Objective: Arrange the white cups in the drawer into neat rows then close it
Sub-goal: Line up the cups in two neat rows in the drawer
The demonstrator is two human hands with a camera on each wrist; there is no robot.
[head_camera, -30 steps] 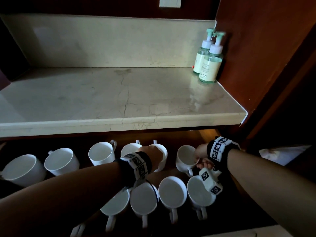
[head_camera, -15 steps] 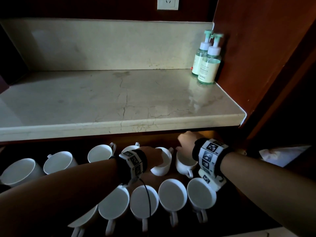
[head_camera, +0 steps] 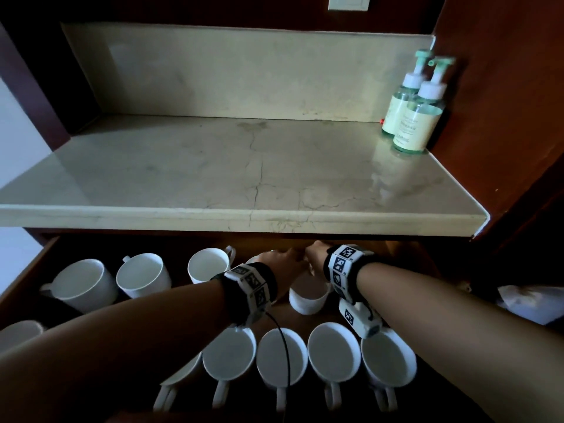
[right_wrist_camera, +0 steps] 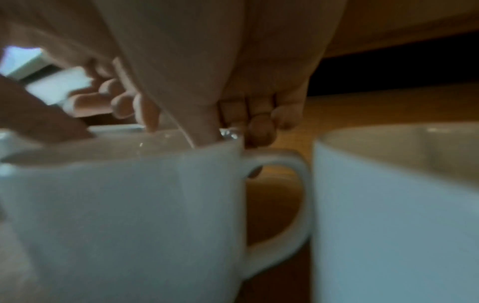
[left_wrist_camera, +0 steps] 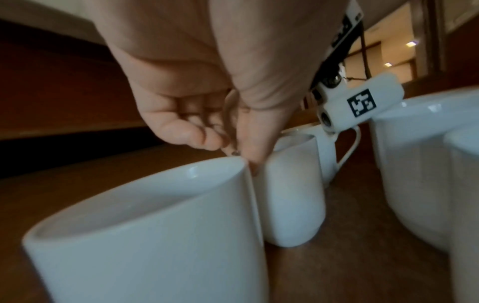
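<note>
The open wooden drawer [head_camera: 283, 315] holds several white cups. A front row [head_camera: 334, 355] stands with its handles toward me, and a looser back row [head_camera: 143, 277] runs from the left. My left hand [head_camera: 280, 259] reaches under the counter edge. In the left wrist view its thumb and fingers [left_wrist_camera: 207, 141] pinch the rim of a back-row cup [left_wrist_camera: 145, 225]. Close beside it, my right hand [head_camera: 316, 254] pinches the rim of the neighbouring cup [right_wrist_camera: 124, 205] next to its handle [right_wrist_camera: 290, 205]. One cup [head_camera: 309, 296] shows just below both hands.
The marble counter [head_camera: 244, 218] overhangs the back of the drawer. Two green pump bottles [head_camera: 412, 117] stand at the counter's back right corner. A dark red wooden panel [head_camera: 503, 117] closes the right side. Something white [head_camera: 531, 303] lies beyond my right forearm.
Both hands have reached deeper toward the back of the drawer and come closer together. The right hand left the cup's handle for its rim. The two cups shifted back.
</note>
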